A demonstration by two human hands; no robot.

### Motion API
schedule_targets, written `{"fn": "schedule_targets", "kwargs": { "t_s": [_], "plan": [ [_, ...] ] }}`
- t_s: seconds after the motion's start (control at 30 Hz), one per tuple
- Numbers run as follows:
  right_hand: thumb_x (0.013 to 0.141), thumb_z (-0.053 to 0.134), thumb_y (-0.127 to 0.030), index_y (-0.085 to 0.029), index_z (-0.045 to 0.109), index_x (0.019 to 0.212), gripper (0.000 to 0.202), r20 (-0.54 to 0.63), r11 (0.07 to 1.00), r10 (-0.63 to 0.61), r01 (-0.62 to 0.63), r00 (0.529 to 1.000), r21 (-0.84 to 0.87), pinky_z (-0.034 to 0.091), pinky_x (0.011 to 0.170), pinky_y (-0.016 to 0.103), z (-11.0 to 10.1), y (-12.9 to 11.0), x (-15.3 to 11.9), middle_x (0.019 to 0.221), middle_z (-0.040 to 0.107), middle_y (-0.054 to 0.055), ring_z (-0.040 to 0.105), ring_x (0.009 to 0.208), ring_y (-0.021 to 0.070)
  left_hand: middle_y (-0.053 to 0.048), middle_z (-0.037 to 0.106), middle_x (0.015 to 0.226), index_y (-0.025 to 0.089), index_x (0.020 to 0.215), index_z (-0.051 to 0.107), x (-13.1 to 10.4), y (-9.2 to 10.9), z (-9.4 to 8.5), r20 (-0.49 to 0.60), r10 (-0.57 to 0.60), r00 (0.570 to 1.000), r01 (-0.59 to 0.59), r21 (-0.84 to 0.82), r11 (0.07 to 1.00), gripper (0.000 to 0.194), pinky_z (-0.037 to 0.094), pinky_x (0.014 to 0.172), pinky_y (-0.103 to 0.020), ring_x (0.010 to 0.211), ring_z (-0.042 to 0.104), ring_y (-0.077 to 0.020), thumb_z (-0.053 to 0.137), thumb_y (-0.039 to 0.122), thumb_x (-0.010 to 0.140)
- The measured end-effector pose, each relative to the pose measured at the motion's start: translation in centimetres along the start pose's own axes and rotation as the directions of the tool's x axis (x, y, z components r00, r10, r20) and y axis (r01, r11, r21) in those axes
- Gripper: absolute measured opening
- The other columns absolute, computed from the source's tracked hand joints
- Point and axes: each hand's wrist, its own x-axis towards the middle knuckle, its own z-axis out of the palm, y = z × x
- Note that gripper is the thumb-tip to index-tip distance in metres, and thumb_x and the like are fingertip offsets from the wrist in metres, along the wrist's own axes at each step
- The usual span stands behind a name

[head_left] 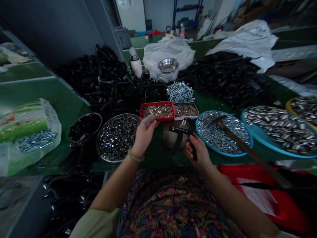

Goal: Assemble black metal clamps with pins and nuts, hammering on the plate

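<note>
My left hand [145,134] is at the near left edge of a red tray [169,118] of small metal pins. Its fingertips are pinched together, and whatever they hold is too small to make out. My right hand [200,152] is closed round one end of a black lever-shaped part [193,145]. Another black piece with pale lettering [180,130] lies beside it over a grey metal block [169,136], with a small spring [183,122] near its top. Whether the two black pieces are joined is unclear.
Black rings fill a round tray [119,137] on the left. A hammer [237,140] lies across a blue-rimmed tray [198,127] of small metal parts; another blue tray [262,140] holds metal cylinders. Bolts [180,92], heaped black parts [106,79] and a steel bowl [168,65] stand behind.
</note>
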Motion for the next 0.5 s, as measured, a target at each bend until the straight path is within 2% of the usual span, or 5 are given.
{"fn": "schedule_targets", "kwargs": {
  "t_s": [0.07,0.13,0.33,0.43,0.5],
  "plan": [
    [0.08,0.064,-0.04,-0.027,0.039,0.09,0.03,-0.016,0.999,-0.034,0.034,0.999,0.023,0.024,0.031,0.014,0.2,0.0,-0.2,0.043,0.043,-0.014,0.031,0.026,0.005,-0.006,0.066,0.119,0.018,0.115,0.062,-2.1,0.3,3.7,0.072,0.032,0.997,-0.018,-0.187,0.982,0.029,0.049,0.099,-0.035,0.108,0.063,-0.0171,0.05,0.027,0.09],
    [0.079,0.065,-0.041,-0.027,0.039,0.091,0.032,-0.023,0.998,-0.047,0.048,0.999,0.04,0.023,0.03,0.014,0.1,-0.2,-0.4,0.042,0.043,-0.014,0.031,0.025,0.0053,-0.006,0.069,0.115,0.019,0.11,0.066,-3.3,0.7,5.3,0.063,0.046,0.997,-0.028,-0.261,0.965,0.025,0.046,0.103,-0.036,0.109,0.062,-0.0172,0.055,0.024,0.087],
    [0.079,0.065,-0.042,-0.027,0.039,0.089,0.032,-0.011,0.998,-0.037,0.038,0.999,0.047,0.023,0.03,0.014,-0.1,-0.4,-1.3,0.043,0.043,-0.014,0.03,0.026,0.0048,-0.004,0.073,0.094,0.017,0.088,0.065,-4.2,1.0,5.9,-0.054,-0.047,0.997,0.015,-0.481,0.876,0.015,0.052,0.093,-0.034,0.094,0.068,-0.0172,0.07,0.021,0.075],
    [0.082,0.061,-0.044,-0.027,0.037,0.087,0.03,-0.037,0.997,-0.071,0.071,0.997,-0.009,0.022,0.031,0.015,0.1,-0.2,-1.3,0.045,0.041,-0.014,0.03,0.027,0.0051,-0.006,0.072,0.105,0.018,0.097,0.067,-5.1,0.8,6.8,-0.067,-0.043,0.997,0.01,-0.435,0.9,0.018,0.048,0.098,-0.034,0.102,0.066,-0.0178,0.066,0.025,0.08],
    [0.085,0.055,-0.047,-0.027,0.038,0.088,0.027,-0.069,0.985,-0.102,0.092,0.992,-0.146,0.022,0.031,0.016,0.0,-0.8,-1.2,0.045,0.038,-0.013,0.029,0.028,0.0063,-0.007,0.069,0.115,0.018,0.107,0.066,-5.7,0.5,7.1,-0.042,-0.041,0.998,0.023,-0.358,0.934,0.025,0.045,0.102,-0.034,0.11,0.062,-0.0179,0.059,0.027,0.085]
  ]
}}
